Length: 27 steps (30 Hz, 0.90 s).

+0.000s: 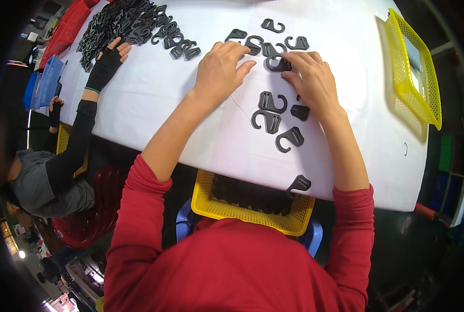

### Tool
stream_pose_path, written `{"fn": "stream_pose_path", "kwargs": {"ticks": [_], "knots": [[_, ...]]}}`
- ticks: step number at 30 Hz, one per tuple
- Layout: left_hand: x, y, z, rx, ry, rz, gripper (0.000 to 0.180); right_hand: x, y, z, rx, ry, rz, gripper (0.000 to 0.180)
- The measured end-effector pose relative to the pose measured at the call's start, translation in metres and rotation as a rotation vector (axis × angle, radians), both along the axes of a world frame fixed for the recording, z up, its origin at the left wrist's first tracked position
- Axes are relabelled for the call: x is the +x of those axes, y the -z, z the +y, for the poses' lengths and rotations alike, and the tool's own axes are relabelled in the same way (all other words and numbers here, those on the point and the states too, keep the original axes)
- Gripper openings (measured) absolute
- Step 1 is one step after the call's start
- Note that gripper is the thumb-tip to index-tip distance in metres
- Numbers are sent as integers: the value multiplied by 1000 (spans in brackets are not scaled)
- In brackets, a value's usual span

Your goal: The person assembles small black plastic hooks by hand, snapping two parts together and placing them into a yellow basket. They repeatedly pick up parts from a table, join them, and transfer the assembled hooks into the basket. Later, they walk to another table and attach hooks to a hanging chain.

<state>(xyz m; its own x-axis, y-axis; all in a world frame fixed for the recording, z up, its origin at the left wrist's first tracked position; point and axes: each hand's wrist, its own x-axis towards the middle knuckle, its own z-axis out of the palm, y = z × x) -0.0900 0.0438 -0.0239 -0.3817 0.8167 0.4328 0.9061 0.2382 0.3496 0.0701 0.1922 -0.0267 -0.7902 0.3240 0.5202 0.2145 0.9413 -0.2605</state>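
Black plastic hooks with slotted ends lie scattered on the white-covered table in front of me. My left hand (220, 72) is open, its thumb apart from the curved fingers. Its index fingertip touches the slotted end of one hook (253, 47), and another hook (236, 35) lies just beyond the knuckles. My right hand (313, 83) has its thumb and fingers around the edge of a hook (279, 64), which lies against another one. Below my hands are more loose hooks, including a pair (271, 101) lying close together and one hook (295, 136) nearer me.
A large heap of black hooks (120, 26) covers the far left, where a co-worker's black-gloved hand (108, 60) rests. A yellow basket (434, 106) stands along the right. Another yellow basket (203, 200) sits below the table's front edge, and a single hook (299, 183) lies near that edge.
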Motion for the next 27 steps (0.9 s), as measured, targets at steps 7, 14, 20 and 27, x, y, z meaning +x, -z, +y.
{"fn": "stream_pose_path", "kwargs": {"ticks": [7, 14, 20, 27], "knots": [[-10, 12, 3, 6, 35, 111, 47, 31, -23, -19, -314, 105, -65, 13], [-31, 19, 27, 1, 97, 286, 34, 10, -16, 11, -162, 135, -131, 21], [-2, -25, 6, -117, -49, -399, 23, -14, 6, 52, 31, 98, -35, 23], [-29, 2, -6, 72, -85, -107, 22, -11, -10, 58, 87, 67, -116, 19]]}}
